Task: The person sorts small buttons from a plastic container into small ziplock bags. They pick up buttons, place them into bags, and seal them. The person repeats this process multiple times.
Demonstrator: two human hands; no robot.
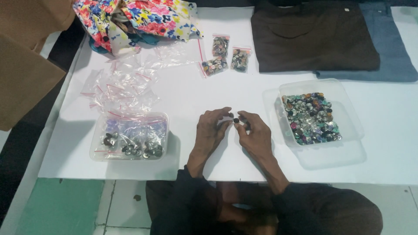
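Note:
My left hand and my right hand meet at the middle of the white table, fingertips nearly touching. A small dark button sits pinched in my right fingertips, and more small buttons seem tucked in that hand. My left fingers curl toward it; whether they hold anything is unclear. To the right stands a clear plastic tub full of several coloured buttons. To the left is another clear tub holding small zip bags with buttons.
Empty zip bags lie scattered at the upper left. Three filled button bags rest at the top centre. Floral fabric is piled top left, and a folded brown garment lies over blue cloth top right.

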